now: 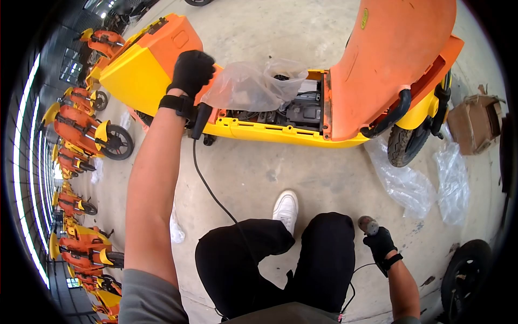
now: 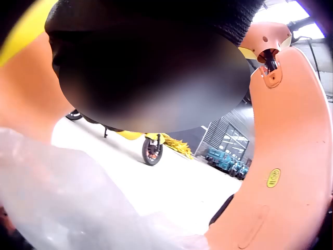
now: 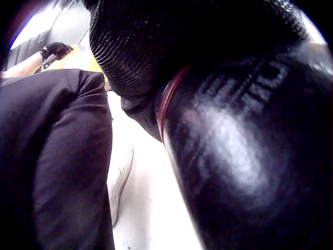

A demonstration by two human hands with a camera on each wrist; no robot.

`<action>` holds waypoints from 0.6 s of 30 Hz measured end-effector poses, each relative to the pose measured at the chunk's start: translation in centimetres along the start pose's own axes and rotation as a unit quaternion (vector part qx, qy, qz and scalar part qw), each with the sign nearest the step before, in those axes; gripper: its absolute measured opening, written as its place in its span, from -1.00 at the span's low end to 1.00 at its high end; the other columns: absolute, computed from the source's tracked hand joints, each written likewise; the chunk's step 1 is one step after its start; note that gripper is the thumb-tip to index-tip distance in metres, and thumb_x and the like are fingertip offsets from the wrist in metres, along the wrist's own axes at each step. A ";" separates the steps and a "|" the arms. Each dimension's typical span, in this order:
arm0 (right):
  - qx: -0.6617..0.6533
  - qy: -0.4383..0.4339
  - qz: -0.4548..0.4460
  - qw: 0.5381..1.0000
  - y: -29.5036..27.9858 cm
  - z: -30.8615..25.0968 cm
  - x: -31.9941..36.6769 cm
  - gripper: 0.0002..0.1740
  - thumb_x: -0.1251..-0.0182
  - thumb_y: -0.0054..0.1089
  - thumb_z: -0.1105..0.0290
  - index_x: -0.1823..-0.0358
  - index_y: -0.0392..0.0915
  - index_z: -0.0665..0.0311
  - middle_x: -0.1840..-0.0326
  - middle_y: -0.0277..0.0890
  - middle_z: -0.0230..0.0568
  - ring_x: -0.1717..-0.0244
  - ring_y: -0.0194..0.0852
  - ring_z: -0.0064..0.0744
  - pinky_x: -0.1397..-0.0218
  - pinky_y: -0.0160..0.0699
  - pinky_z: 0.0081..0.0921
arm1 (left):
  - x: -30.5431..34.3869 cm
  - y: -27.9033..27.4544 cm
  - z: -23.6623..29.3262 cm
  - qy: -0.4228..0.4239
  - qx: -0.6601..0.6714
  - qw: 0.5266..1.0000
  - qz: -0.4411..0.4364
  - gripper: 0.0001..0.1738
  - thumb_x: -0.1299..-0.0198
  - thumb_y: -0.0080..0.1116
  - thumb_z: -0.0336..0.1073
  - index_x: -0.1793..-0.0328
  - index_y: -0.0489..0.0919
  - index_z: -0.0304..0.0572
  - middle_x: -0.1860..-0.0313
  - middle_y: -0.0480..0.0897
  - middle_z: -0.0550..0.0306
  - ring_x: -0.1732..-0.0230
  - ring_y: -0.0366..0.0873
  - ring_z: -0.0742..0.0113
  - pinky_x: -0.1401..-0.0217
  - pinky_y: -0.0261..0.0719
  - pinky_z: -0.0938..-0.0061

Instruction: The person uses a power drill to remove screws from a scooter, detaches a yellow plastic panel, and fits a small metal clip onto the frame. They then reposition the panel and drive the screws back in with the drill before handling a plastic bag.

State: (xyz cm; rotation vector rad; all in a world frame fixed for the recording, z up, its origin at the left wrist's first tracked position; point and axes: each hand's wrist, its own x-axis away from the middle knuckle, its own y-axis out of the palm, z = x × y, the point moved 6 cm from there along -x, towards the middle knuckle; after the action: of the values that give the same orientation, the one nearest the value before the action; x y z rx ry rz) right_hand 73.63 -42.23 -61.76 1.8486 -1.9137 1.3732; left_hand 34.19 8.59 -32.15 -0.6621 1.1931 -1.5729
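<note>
Left hand, black glove, set on the orange side panel of the scooter, just beside the clear plastic bag that covers part of the open compartment. Fingers bent over the panel; grip or mere rest: cannot tell. Right hand low by the right knee, fingers wrapped round a power tool, well apart from the scooter

Risks (judgement): raised seat hangs over the compartment; a nudge could drop it on a reaching hand. Loose bag may slide in and foul the tool tip. Wrist cable could snag the scooter's edge

Views: only the head view shows both hands and the compartment together. Left wrist view adds the seat underside with its yellow sticker. Right wrist view adds the tool's red ring and a white shoe
</note>
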 end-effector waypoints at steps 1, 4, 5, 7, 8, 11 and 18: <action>-0.003 0.000 -0.001 1.000 0.0 -0.1 0.1 -0.71 0.19 0.33 0.33 0.39 0.63 0.35 0.50 0.60 -0.01 0.40 0.63 -0.09 0.32 0.55 -0.30 | 0.2 -0.4 -0.9 -0.082 -0.021 0.996 -0.007 -0.83 -0.19 0.14 -0.33 0.31 0.62 -0.32 0.55 0.61 0.08 0.61 0.53 0.39 0.56 0.53 0.53; 0.005 0.016 -0.001 1.000 0.1 0.3 0.1 -0.70 0.19 0.34 0.33 0.39 0.63 0.35 0.47 0.61 0.01 0.37 0.63 -0.08 0.29 0.56 -0.30 | 0.3 0.7 -3.1 0.045 -0.261 0.955 -0.137 -0.81 -0.19 0.15 -0.30 0.30 0.62 -0.31 0.52 0.62 0.07 0.56 0.57 0.37 0.51 0.57 0.52; 0.009 0.003 0.004 1.000 0.2 0.7 0.0 -0.70 0.19 0.34 0.34 0.39 0.63 0.35 0.46 0.61 0.01 0.36 0.63 -0.07 0.28 0.56 -0.29 | 1.5 0.6 -2.5 -0.083 -0.024 0.988 -0.128 -0.77 -0.24 0.14 -0.26 0.30 0.62 -0.30 0.50 0.63 0.07 0.52 0.60 0.37 0.46 0.60 0.52; 0.012 -0.010 0.008 1.000 0.3 0.7 -0.1 -0.70 0.19 0.34 0.34 0.39 0.62 0.36 0.46 0.61 0.02 0.36 0.63 -0.06 0.27 0.57 -0.29 | 2.4 1.5 -1.7 -0.206 0.215 0.948 -0.111 -0.73 -0.28 0.13 -0.21 0.30 0.62 -0.30 0.48 0.64 0.07 0.47 0.62 0.37 0.40 0.62 0.52; 0.006 -0.006 0.006 1.000 0.3 0.6 -0.1 -0.70 0.19 0.34 0.34 0.39 0.62 0.36 0.45 0.62 0.03 0.34 0.64 -0.05 0.26 0.57 -0.28 | 2.5 2.1 -1.4 -0.220 0.272 0.931 -0.110 -0.66 -0.32 0.09 -0.11 0.34 0.61 -0.26 0.49 0.63 0.10 0.49 0.60 0.40 0.39 0.58 0.55; -0.001 0.000 0.000 1.000 0.3 0.5 -0.1 -0.71 0.19 0.35 0.34 0.39 0.63 0.35 0.43 0.62 0.03 0.33 0.64 -0.04 0.25 0.58 -0.27 | 2.8 2.3 0.1 -0.237 0.301 0.916 -0.118 -0.52 -0.36 0.01 0.04 0.39 0.58 -0.22 0.50 0.61 0.16 0.51 0.53 0.43 0.39 0.51 0.56; 0.010 -0.014 0.008 1.000 0.4 0.7 -0.1 -0.70 0.20 0.34 0.34 0.39 0.62 0.35 0.45 0.62 0.02 0.36 0.64 -0.05 0.27 0.58 -0.28 | 1.5 3.3 -0.4 -0.160 0.052 0.971 -0.169 -0.38 -0.33 -0.05 0.25 0.23 0.63 -0.23 0.35 0.62 0.17 0.35 0.52 0.42 0.23 0.51 0.50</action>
State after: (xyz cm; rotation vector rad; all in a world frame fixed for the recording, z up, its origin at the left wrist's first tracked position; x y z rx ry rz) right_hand 73.63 -42.68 -62.42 1.8758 -1.9384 1.3832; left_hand 34.62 7.31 -35.50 -1.0476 0.7801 -1.7122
